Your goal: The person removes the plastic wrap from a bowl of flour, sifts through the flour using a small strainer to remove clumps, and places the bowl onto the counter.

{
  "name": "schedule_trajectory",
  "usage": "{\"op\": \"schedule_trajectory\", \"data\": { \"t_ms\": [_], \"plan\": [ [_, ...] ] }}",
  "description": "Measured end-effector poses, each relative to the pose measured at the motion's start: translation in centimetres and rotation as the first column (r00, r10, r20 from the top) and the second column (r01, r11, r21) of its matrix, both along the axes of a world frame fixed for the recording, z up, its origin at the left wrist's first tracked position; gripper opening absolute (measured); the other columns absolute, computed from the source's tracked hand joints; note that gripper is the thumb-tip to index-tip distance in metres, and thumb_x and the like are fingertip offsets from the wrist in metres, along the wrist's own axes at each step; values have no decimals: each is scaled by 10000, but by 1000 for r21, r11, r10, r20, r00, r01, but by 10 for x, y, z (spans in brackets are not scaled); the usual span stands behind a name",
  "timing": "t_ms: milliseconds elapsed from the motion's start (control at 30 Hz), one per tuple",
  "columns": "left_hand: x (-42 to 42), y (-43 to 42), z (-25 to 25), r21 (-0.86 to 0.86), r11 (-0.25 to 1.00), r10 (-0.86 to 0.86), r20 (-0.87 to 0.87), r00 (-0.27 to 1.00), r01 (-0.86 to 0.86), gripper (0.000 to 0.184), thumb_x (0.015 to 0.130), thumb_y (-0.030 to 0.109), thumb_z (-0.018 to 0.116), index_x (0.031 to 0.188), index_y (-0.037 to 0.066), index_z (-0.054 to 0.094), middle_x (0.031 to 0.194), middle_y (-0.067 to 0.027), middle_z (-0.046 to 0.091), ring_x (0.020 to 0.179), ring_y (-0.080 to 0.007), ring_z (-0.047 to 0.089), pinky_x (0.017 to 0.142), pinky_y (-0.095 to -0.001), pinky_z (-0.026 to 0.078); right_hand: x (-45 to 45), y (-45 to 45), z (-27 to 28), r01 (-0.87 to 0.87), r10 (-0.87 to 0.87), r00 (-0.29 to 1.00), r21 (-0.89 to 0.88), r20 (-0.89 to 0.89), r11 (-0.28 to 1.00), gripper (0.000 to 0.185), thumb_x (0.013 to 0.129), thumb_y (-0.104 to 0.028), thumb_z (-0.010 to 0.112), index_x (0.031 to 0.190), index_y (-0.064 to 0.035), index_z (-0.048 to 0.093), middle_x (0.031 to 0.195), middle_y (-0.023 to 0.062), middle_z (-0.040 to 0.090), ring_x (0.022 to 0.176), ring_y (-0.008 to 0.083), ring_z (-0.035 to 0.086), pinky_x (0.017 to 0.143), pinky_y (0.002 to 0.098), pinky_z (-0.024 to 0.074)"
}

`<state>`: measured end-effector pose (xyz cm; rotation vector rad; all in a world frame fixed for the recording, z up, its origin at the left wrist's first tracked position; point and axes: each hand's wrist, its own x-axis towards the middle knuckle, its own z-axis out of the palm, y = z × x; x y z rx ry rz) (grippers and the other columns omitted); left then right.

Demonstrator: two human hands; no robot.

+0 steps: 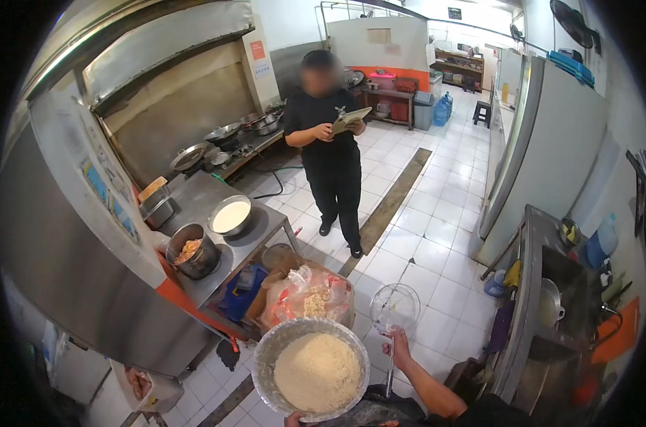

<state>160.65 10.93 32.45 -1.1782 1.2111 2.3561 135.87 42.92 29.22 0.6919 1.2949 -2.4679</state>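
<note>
Near the bottom, my left hand (294, 418) grips the rim of a large metal bowl (262, 370) holding pale crumbs (318, 372); most of that hand is hidden beneath the bowl. To its right, my right hand (398, 347) is closed around the handle of a round wire strainer (395, 307), whose basket points away from me over the tiled floor. Just beyond the bowl is a plastic bag (287, 302) with more crumbs in its opening.
A metal table (195, 188) at left bears a bowl of pale liquid (231, 215) and a pot of orange food (192, 251). A person (326, 142) in black stands ahead holding a tablet (351, 120). At right are a sink counter (511, 341) and a fridge (551, 142).
</note>
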Motion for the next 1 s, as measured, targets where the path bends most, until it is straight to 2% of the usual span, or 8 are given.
{"op": "schedule_trajectory", "data": {
  "t_ms": [167,200,300,400,467,600,833,1000],
  "plan": [
    [-1,4,5,-53,999,4,-103,995,-10,339,804,68,513,1126,-37,496,1047,-192,571,967,-344,580,806,-479,516,-13,4,9,29,-20,989,58,-149,998,371,898,-183,444,1261,-182,370,996,79,562,554,116,448,437,229,392],
    [-9,6,5,-28,995,94,-58,994,-96,481,778,35,518,1249,-7,429,1108,-189,539,988,-386,572,765,-552,535,-23,8,3,52,47,951,308,-306,950,417,898,-163,443,1302,-180,339,960,67,564,551,109,438,433,221,377],
    [-5,-7,-16,58,994,88,11,996,-89,335,814,76,531,1122,-57,521,1076,-177,555,981,-355,576,766,-519,546,-30,9,109,19,142,932,436,-333,900,359,898,-63,459,1254,-103,477,974,88,561,708,134,494,550,257,449],
    [-35,3,24,-46,999,0,-56,998,-2,225,808,63,502,964,-69,596,999,-168,581,911,-302,605,731,-465,558,-40,-8,178,134,474,739,794,-478,592,390,914,-59,409,1296,-28,336,1013,155,581,876,184,550,819,334,446],
    [-57,1,38,-26,998,-58,-50,997,57,244,799,52,502,991,-75,581,939,-174,609,858,-286,627,681,-439,562,-42,-19,196,-41,573,748,839,-334,542,471,877,-12,446,1327,-58,315,1162,233,539,1076,321,556,916,370,424],
    [-96,-5,59,4,990,-143,-52,988,143,426,785,54,485,1171,-122,452,1137,-223,540,959,-338,607,753,-445,574,-50,-50,212,162,781,490,921,-388,356,579,857,-51,518,1378,-98,271,1305,223,450,1182,392,483,935,428,432],
    [-146,-21,91,67,980,-188,-37,982,190,439,804,72,497,1203,-106,446,1143,-204,541,1022,-317,582,787,-449,557,-80,-115,220,-64,835,545,997,77,-50,653,792,39,455,1396,-148,295,1273,168,461,874,397,599,796,457,494],
    [-162,-56,87,-6,963,-269,-52,962,269,407,829,107,515,1190,-79,499,1138,-175,574,1006,-281,593,778,-448,545,-83,-126,150,112,860,506,983,66,-142,618,828,-24,464,1404,-110,260,1207,184,487,736,392,608,638,473,520]
  ]
}}
